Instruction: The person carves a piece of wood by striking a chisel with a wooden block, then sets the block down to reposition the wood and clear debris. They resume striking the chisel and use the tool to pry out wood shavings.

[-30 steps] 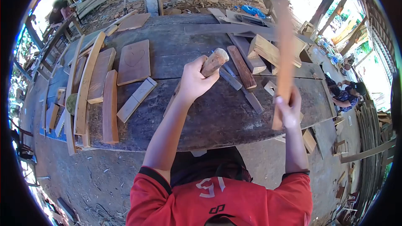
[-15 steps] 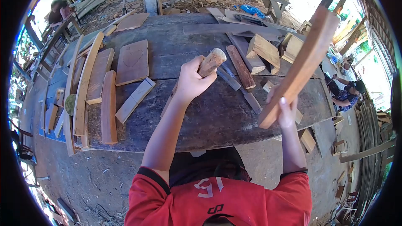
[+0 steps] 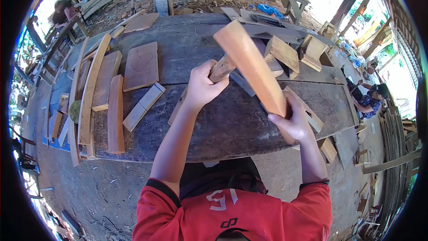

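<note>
My left hand (image 3: 203, 84) is closed around a round wooden tool handle (image 3: 219, 70), whose worn end points up and to the right. Whatever lies below that fist is hidden by the hand and forearm. A thick reddish-brown wooden bar (image 3: 252, 64) is in my right hand (image 3: 294, 118), gripped near its lower end. The bar leans up and left, and its upper part overlaps the handle's end in this view. Behind the hands, a flat grey metal piece (image 3: 242, 83) lies on the dark workbench (image 3: 214, 136), partly covered by the bar.
Curved wooden strips (image 3: 94, 73) and a board with a heart drawn on it (image 3: 141, 66) lie at left, near a marked wood piece (image 3: 144, 106). Wooden blocks (image 3: 283, 53) stand at back right. A person (image 3: 369, 100) sits beyond the bench's right end.
The bar has swung from the right over to the left, its upper end now by the tool handle. My right hand has turned with it; the left hand has stayed nearly still.
</note>
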Demonstrator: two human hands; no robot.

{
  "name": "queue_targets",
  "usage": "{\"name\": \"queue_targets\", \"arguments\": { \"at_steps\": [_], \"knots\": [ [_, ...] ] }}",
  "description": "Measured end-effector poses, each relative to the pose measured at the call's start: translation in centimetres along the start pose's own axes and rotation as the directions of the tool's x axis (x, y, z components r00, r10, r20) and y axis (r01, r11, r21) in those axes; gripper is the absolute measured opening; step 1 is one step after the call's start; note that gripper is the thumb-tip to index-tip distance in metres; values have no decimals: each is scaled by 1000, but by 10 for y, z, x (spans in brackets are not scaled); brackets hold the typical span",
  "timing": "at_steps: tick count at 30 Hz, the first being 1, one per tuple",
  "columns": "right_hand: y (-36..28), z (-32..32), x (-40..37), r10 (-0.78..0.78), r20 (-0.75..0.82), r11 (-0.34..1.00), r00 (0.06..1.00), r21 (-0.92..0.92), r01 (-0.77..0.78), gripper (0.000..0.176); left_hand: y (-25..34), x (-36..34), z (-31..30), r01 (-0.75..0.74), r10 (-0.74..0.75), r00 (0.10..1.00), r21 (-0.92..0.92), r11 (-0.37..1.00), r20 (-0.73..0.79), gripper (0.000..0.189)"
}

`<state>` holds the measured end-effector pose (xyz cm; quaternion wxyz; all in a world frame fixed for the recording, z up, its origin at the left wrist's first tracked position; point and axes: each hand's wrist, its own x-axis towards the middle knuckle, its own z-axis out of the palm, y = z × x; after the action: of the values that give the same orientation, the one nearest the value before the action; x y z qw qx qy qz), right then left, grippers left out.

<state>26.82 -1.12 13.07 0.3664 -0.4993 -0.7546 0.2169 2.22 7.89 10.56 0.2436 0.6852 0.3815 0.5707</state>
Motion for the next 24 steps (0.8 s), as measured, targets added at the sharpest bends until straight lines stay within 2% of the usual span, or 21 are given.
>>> {"name": "queue_targets", "arguments": {
  "at_steps": [1,3,4,7,9,10,11,14,15,17,18,19,21,22,24],
  "knots": [
    [0,-2,0,0,-1,1000,1000,4,0,55,-1,0,-1,0,0,1000,4,1000,2,16],
    [0,-7,0,174,-150,929,973,352,-112,53,-4,-1,-3,-31,31,1000,-16,999,-5,13],
    [5,-8,1,127,-256,911,958,413,-10,51,-3,-2,-2,-25,25,1000,-15,1000,-5,13],
    [7,-1,0,148,-246,709,958,702,71,55,-1,-2,0,-17,17,1000,-19,1000,12,13],
    [34,4,-7,105,-196,906,975,423,-12,62,-1,-1,1,-18,19,1000,-16,1000,23,14],
    [-3,-2,-1,97,-24,971,995,222,-89,65,-3,-1,1,-17,17,1000,-16,1000,18,14],
    [-4,-4,-1,126,61,991,990,29,-128,60,-5,0,0,-36,36,999,1,999,18,15],
    [1,-10,-3,61,-135,988,989,148,-41,56,-5,-1,-3,-52,51,998,29,998,22,16],
    [0,-8,-5,110,-192,934,975,355,-36,58,-4,-2,-2,-49,48,998,29,998,37,16],
    [11,-3,-8,149,-240,764,959,644,43,61,-6,-3,1,-37,36,998,20,999,44,17],
    [12,3,-8,143,-252,726,957,684,72,64,-6,-2,1,-36,35,998,27,999,50,17],
    [15,8,-10,144,-257,728,956,682,74,64,-5,-2,2,-37,36,998,32,999,55,17],
    [15,17,-10,66,-221,952,973,306,5,63,-5,-1,2,-6,3,998,38,999,70,18],
    [0,8,-5,54,28,999,998,-7,-54,61,-6,-1,0,30,-34,996,51,998,81,20],
    [-3,10,-7,107,8,993,994,50,-108,59,-6,-3,-4,29,-34,996,61,998,82,20]
  ]
}}
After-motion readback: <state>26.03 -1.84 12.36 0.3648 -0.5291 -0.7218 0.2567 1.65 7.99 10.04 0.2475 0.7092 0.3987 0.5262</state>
